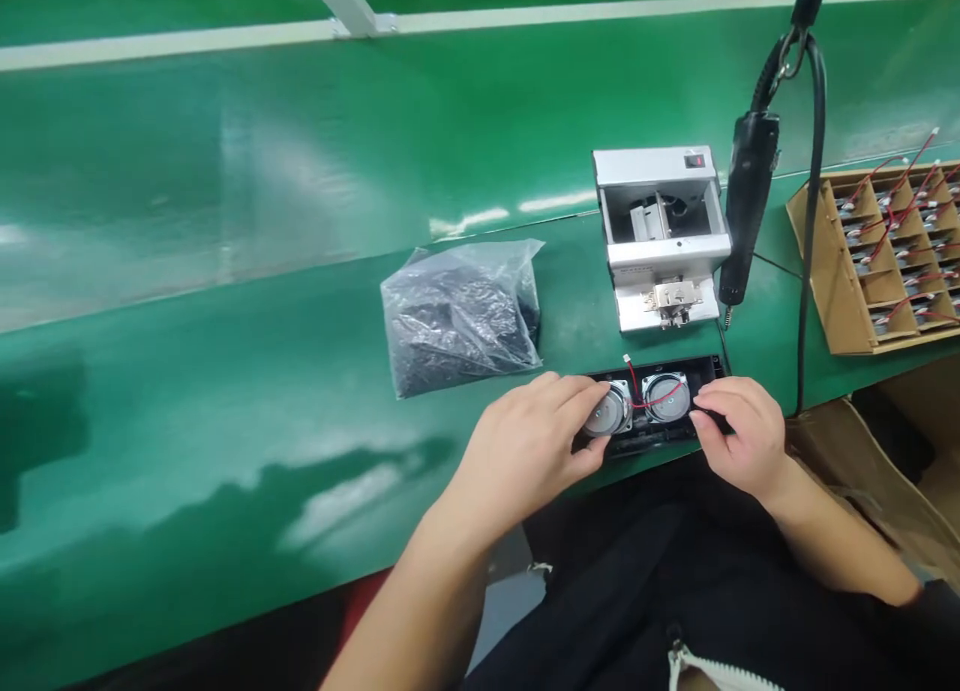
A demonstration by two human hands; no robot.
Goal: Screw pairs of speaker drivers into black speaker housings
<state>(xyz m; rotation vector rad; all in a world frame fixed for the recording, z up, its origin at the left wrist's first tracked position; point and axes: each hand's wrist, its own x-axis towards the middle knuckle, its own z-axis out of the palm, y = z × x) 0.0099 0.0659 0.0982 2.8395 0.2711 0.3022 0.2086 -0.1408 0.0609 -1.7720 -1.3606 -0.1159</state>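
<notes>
A long black plastic housing (705, 371) lies near the table's front edge, with two round speakers in it. My left hand (534, 433) wraps over the housing's left end, thumb and fingers closed around the left speaker (611, 413). Beside the right speaker (667, 399), my right hand (741, 433) is closed at the housing's right end; its thumb and forefinger pinch something too small to make out. A red wire (635, 379) with a white plug runs across both speakers.
Behind the housing stands a silver machine (660, 256) with a switch. A black electric screwdriver (750, 206) hangs beside it on a cable. At the right is a divided cardboard box (832, 301) of wired parts. A clear plastic bag (461, 316) of dark pieces lies left of the machine.
</notes>
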